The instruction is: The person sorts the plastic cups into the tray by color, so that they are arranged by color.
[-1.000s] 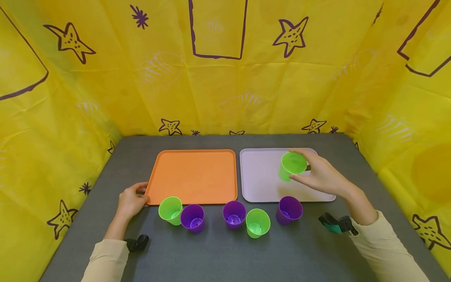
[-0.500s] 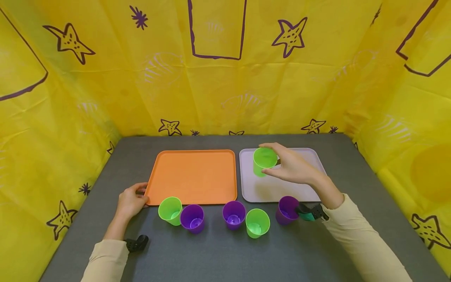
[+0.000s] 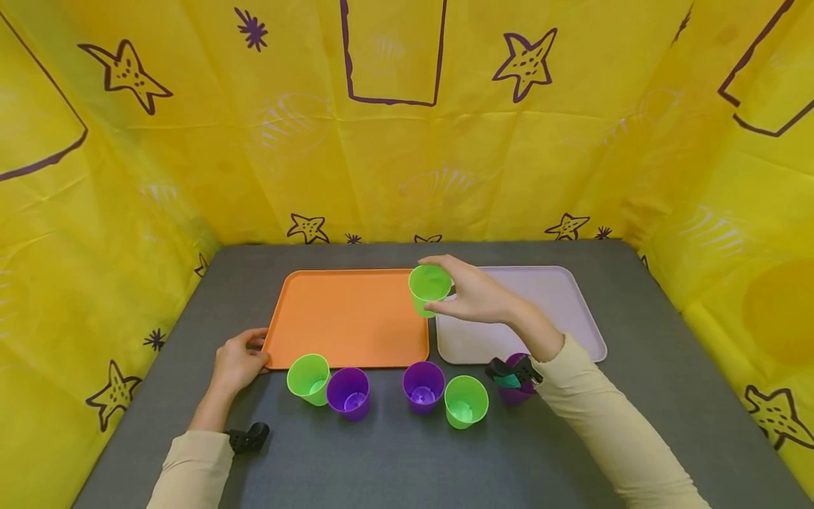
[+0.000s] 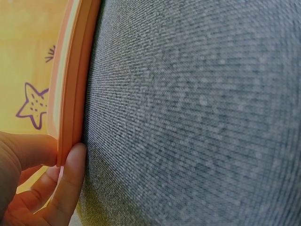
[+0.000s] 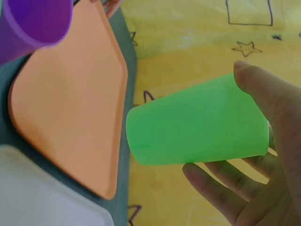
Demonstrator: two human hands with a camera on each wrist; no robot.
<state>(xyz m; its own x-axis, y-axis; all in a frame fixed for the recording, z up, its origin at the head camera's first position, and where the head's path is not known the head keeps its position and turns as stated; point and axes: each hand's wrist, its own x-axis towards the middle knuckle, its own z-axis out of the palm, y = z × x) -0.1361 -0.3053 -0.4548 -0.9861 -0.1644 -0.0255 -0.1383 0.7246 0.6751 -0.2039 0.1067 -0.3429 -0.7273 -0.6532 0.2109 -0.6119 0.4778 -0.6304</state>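
Note:
Between thumb and fingers, my right hand (image 3: 480,293) holds a green cup (image 3: 425,297) upright in the air. The cup hangs over the gap between the orange tray (image 3: 350,318) and the pale lilac tray (image 3: 540,311). In the right wrist view the same green cup (image 5: 197,125) is gripped near its rim, apart from the orange tray (image 5: 70,94). My left hand (image 3: 235,362) pinches the orange tray's near left corner. The left wrist view shows the thumb on top of the tray rim (image 4: 70,94) and a finger below it.
Along the trays' near side stand a green cup (image 3: 309,379), a purple cup (image 3: 348,394), another purple cup (image 3: 423,387) and another green cup (image 3: 466,401). A further purple cup (image 3: 518,392) is partly hidden by the right wrist strap. Yellow cloth (image 3: 381,155) surrounds the grey table.
My right hand has carried the green cup leftward, from above the lilac tray to the orange tray's right edge. My left hand stays at the orange tray's corner.

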